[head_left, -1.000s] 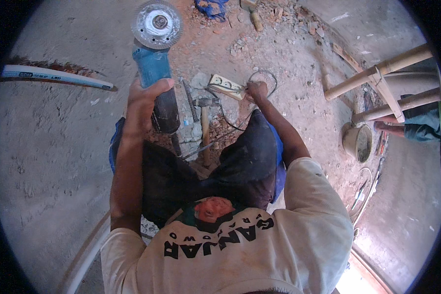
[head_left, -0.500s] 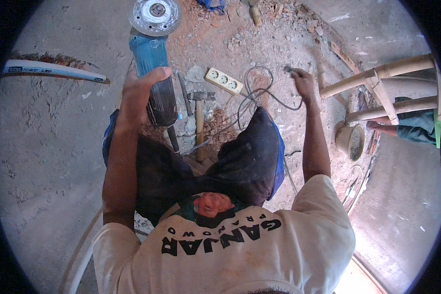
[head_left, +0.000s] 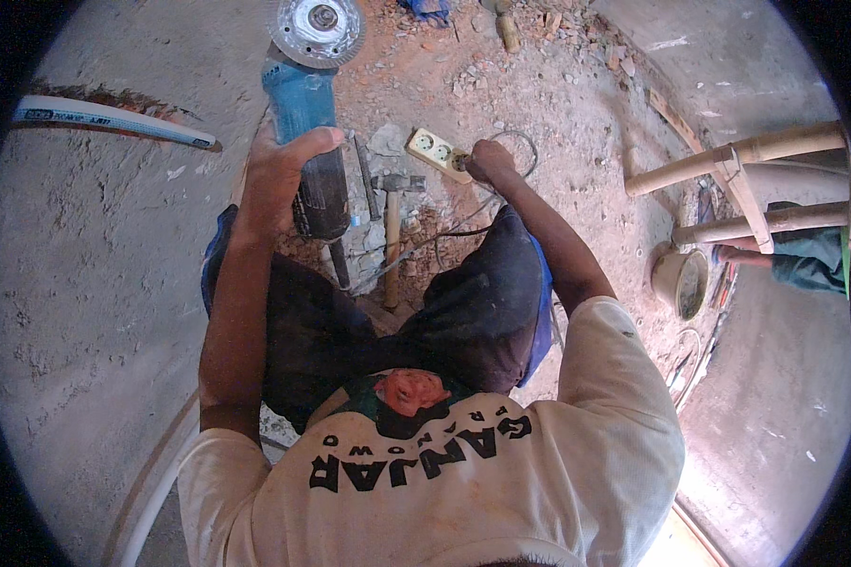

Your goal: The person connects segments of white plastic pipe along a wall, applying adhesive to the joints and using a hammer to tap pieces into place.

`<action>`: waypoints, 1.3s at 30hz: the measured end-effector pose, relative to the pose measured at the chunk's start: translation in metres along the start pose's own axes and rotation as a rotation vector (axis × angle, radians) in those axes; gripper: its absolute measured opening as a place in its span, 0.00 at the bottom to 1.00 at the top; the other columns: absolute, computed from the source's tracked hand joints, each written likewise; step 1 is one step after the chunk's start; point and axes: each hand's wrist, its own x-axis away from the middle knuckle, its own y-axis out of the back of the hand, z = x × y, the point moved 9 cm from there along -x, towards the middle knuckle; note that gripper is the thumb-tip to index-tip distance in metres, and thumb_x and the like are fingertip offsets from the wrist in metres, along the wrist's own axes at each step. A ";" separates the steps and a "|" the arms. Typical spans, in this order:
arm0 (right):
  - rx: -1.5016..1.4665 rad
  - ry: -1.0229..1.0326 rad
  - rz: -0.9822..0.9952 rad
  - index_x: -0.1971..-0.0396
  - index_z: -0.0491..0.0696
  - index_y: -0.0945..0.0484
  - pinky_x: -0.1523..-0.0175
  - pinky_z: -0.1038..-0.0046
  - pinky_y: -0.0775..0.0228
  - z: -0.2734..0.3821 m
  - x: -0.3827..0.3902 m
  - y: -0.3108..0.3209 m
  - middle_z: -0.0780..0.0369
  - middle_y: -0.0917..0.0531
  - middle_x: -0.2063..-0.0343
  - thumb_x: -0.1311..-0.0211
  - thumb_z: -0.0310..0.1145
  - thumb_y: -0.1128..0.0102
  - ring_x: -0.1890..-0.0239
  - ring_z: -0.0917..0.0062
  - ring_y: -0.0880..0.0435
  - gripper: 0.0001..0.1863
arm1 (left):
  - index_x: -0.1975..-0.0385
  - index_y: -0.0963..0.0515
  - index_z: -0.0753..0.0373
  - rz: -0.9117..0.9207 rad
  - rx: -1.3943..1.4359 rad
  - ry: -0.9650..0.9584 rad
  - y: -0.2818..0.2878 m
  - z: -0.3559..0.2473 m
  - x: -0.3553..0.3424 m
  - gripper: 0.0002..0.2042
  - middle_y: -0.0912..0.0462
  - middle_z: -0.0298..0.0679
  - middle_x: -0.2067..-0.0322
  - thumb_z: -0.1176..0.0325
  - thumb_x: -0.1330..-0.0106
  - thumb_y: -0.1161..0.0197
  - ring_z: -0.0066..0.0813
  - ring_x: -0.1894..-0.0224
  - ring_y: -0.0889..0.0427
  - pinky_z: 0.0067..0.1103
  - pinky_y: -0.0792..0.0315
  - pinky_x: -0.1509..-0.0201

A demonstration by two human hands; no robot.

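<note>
My left hand (head_left: 279,180) is wrapped around the body of a teal and black angle grinder (head_left: 307,99), thumb across its top. The grinder's silvery cutting disc (head_left: 321,33) points away from me, its face turned up. At the right end of a cream power strip (head_left: 435,151), my right hand (head_left: 490,163) is closed on a dark plug, mostly hidden by the fingers. Whether the plug sits in a socket cannot be made out. A grey cable (head_left: 529,151) loops out beside this hand.
Between my knees and the strip lie a hammer (head_left: 392,222), a chisel-like bar (head_left: 364,175) and rubble. A white pipe (head_left: 132,123) sticks out at the left wall. To the right are a bucket (head_left: 681,281), a bamboo ladder-like frame (head_left: 738,156) and another person's leg (head_left: 742,255).
My right hand has moved left with the plug, from open floor to the right end of the power strip. My left hand still holds the angle grinder.
</note>
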 end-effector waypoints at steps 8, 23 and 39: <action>0.079 -0.033 0.109 0.62 0.39 0.19 0.49 0.58 0.24 0.022 -0.017 -0.012 0.47 0.17 0.59 0.46 0.35 0.44 0.55 0.56 0.16 0.16 | 0.65 0.23 0.62 0.073 0.010 -0.087 0.004 0.005 -0.012 0.14 0.21 0.34 0.72 0.66 0.49 0.29 0.24 0.74 0.20 0.23 0.25 0.69; 0.146 0.246 -0.060 0.71 0.39 0.19 0.58 0.56 0.23 0.026 -0.004 -0.050 0.45 0.17 0.71 0.44 0.35 0.45 0.66 0.52 0.16 0.13 | 0.66 0.23 0.66 -0.003 0.084 0.176 -0.002 0.025 -0.011 0.17 0.21 0.36 0.74 0.65 0.52 0.27 0.24 0.76 0.21 0.23 0.26 0.72; -0.669 0.108 -0.448 0.62 0.46 0.17 0.52 0.65 0.25 -0.056 0.028 0.013 0.52 0.15 0.63 0.44 0.45 0.37 0.58 0.62 0.16 0.18 | 0.58 0.23 0.66 0.257 -0.017 0.064 0.013 0.083 -0.036 0.17 0.18 0.39 0.69 0.58 0.39 0.37 0.29 0.70 0.18 0.25 0.22 0.65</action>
